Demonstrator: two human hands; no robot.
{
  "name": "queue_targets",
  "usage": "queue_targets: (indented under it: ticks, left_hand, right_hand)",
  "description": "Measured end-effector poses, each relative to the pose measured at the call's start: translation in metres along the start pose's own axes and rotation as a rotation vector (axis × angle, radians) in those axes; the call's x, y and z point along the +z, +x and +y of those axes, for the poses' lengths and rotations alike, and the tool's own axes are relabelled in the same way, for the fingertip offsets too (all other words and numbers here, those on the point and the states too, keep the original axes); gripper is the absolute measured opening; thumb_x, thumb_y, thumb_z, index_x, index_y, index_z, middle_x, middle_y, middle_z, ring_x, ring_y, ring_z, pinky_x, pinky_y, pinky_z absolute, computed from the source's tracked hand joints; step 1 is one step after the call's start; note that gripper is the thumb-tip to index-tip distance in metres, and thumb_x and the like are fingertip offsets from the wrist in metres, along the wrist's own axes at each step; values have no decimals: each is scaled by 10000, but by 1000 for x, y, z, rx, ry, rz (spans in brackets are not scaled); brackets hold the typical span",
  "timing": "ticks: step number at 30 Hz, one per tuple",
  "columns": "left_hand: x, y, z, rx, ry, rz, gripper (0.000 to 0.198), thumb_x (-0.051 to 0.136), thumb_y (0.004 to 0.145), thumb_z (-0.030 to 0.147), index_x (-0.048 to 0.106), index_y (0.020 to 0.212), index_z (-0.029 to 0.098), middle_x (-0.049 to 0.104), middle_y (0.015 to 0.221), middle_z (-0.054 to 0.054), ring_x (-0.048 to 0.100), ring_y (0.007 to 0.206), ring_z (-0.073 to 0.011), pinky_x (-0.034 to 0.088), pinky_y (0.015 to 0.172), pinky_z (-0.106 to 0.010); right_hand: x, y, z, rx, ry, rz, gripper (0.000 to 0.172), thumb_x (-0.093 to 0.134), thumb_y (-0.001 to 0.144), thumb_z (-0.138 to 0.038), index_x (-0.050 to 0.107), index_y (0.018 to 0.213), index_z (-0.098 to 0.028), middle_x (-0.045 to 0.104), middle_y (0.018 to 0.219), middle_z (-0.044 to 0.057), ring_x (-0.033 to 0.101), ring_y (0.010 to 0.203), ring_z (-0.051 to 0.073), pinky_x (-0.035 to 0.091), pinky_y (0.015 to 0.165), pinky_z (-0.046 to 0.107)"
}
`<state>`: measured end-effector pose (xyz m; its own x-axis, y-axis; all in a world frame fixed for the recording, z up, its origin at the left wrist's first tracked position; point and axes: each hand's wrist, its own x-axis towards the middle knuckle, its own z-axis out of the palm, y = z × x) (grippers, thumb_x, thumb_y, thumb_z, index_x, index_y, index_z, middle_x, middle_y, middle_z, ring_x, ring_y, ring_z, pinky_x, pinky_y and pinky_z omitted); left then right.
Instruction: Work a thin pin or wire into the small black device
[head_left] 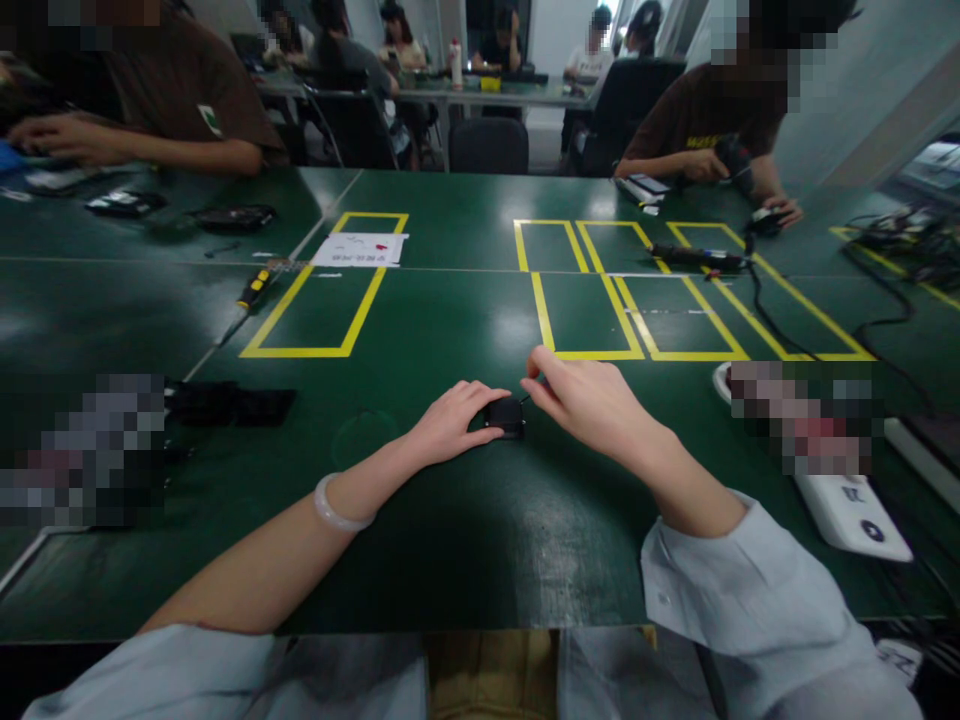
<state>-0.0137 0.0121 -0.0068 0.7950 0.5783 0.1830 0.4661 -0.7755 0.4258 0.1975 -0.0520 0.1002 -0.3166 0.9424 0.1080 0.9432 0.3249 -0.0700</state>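
My left hand grips a small black box-shaped part on the green table, thumb on its near side and fingers on its far side. To its right, my right hand has thumb and forefinger pinched together. A thin dark piece reaches from that pinch to the upper right corner of the black part; whether it is a tool tip or a wire, I cannot tell. The remaining right fingers are curled and partly hidden.
Black flat pieces lie at the left, behind them a yellow-and-black screwdriver. Yellow tape rectangles mark the table, one with a paper sheet. A corded black tool and white device lie right. Two co-workers sit opposite.
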Motion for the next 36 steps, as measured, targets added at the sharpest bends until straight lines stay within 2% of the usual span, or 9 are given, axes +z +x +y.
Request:
queue_targets:
  ticks: [3, 6, 15, 25, 31, 36]
  left_hand:
    - [0, 0, 0, -3, -3, -3, 481, 523, 917, 496, 479, 1313, 226, 571, 1138, -80, 511, 1022, -240, 430, 900, -374]
    - [0, 0, 0, -4, -15, -1, 491, 523, 919, 491, 464, 1333, 235, 568, 1153, -80, 510, 1039, -241, 425, 915, -378]
    - [0, 0, 0, -7, -10, -6, 507, 522, 920, 491, 445, 1356, 244, 569, 1163, -83, 512, 1048, -247, 420, 925, -388]
    - [0, 0, 1, -2, -8, 5, 492, 519, 919, 497, 470, 1334, 235, 568, 1154, -84, 517, 1035, -241, 420, 920, -384]
    - [-1, -1, 1, -2, -11, -2, 493, 516, 918, 500, 472, 1334, 240, 573, 1152, -86, 518, 1033, -246, 420, 926, -394]
    - [0, -1, 0, -5, -19, 1, 500, 520, 916, 495, 464, 1343, 241, 571, 1158, -90, 517, 1040, -250, 421, 925, -396]
  right_hand:
    - [1, 1, 0, 12, -59, -31, 317, 297, 990, -411, 527, 1024, -197, 701, 763, 45, 652, 679, 190, 213, 523, 261]
    - [2, 1, 1, 18, -77, -36, 301, 289, 992, -368, 529, 1039, -193, 707, 783, 50, 647, 671, 184, 209, 523, 261]
    - [3, 1, 1, 14, 3, 23, 237, 316, 952, -272, 502, 1078, -200, 705, 832, 27, 622, 644, 156, 226, 514, 257]
    - [3, 1, -2, 9, 23, 61, 233, 337, 931, -251, 497, 1092, -197, 702, 841, 22, 634, 669, 159, 246, 527, 262]
    - [4, 3, 0, 12, -31, -6, 269, 318, 975, -365, 522, 1039, -202, 691, 758, 29, 623, 634, 173, 227, 519, 258]
    - [3, 3, 1, 11, 18, -1, 238, 330, 953, -287, 501, 1091, -197, 704, 834, 37, 618, 653, 163, 247, 530, 257]
